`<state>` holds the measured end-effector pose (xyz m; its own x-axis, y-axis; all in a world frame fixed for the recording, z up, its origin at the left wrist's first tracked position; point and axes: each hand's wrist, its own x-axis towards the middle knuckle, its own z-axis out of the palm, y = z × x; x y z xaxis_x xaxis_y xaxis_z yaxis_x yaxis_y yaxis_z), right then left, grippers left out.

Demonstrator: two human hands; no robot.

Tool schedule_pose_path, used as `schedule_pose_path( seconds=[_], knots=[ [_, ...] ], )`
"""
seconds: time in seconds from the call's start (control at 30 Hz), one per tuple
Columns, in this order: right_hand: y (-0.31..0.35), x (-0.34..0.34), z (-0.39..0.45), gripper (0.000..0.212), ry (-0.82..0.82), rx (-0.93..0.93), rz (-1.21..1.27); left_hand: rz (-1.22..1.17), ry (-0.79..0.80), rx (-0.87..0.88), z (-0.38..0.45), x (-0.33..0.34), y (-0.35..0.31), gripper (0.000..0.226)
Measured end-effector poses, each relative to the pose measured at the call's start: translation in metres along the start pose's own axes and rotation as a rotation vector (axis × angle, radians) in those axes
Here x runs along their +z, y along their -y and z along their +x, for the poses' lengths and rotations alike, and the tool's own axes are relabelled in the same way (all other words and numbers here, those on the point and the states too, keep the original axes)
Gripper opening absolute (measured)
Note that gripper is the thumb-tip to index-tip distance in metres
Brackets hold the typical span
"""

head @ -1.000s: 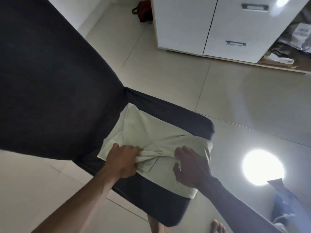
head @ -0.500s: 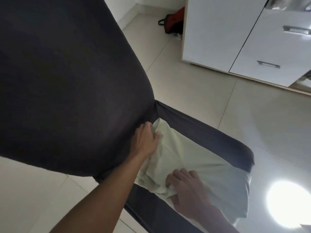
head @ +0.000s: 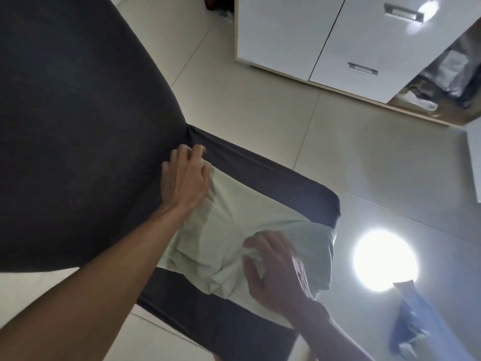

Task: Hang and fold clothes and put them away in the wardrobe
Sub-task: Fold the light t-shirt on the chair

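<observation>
A pale green garment (head: pixel 242 230) lies partly folded on the dark seat of a chair (head: pixel 273 178). My left hand (head: pixel 186 178) lies flat on the garment's far left corner, by the chair's backrest (head: pixel 78 126), fingers spread. My right hand (head: pixel 276 269) rests on the garment's near right part, its fingers pinching a bunched fold of the cloth. The white wardrobe (head: pixel 325 35) stands at the back, with two drawers (head: pixel 377 43). Its open compartment (head: pixel 447 74) at the right holds several clothes.
The floor is glossy light tile, with a bright lamp reflection (head: pixel 385 259) at the right. A blue cloth (head: pixel 413 321) lies at the lower right. A red bag (head: pixel 212 2) sits by the wall at the top. A white edge (head: pixel 475 162) juts in at the right.
My left hand has moved from the garment's near edge to its far corner by the backrest. My right hand has stayed on the near right part. The view has shifted.
</observation>
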<state>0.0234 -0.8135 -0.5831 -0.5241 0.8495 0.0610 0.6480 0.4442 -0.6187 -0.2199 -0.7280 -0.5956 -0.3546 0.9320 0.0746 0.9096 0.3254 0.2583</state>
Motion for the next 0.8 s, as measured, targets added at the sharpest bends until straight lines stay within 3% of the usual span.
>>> schedule_pose_path(
  seconds=[0.1, 0.2, 0.4, 0.6, 0.7, 0.8],
  knots=[
    [-0.043, -0.024, -0.017, 0.029, -0.052, 0.198, -0.226, 0.093, 0.054, 0.143, -0.02, 0.004, -0.006, 0.023],
    [-0.068, -0.031, -0.039, 0.032, 0.06, 0.153, -0.373, 0.129, 0.221, 0.072, -0.033, 0.009, -0.005, 0.029],
    [-0.072, -0.03, -0.056, 0.009, -0.123, 0.075, -0.272, 0.172, 0.334, -0.017, -0.039, 0.014, -0.011, 0.038],
    [-0.061, -0.033, -0.066, 0.016, 0.069, 0.044, -0.296, 0.156, 0.392, -0.057, -0.035, 0.009, -0.02, 0.044],
    [-0.045, -0.033, -0.049, 0.017, 0.022, 0.047, -0.301, 0.105, 0.376, -0.038, -0.037, 0.002, -0.021, 0.049],
    [-0.016, -0.022, -0.031, 0.04, 0.076, -0.049, -0.239, 0.037, 0.316, -0.054, -0.05, -0.01, -0.011, 0.047]
  ],
)
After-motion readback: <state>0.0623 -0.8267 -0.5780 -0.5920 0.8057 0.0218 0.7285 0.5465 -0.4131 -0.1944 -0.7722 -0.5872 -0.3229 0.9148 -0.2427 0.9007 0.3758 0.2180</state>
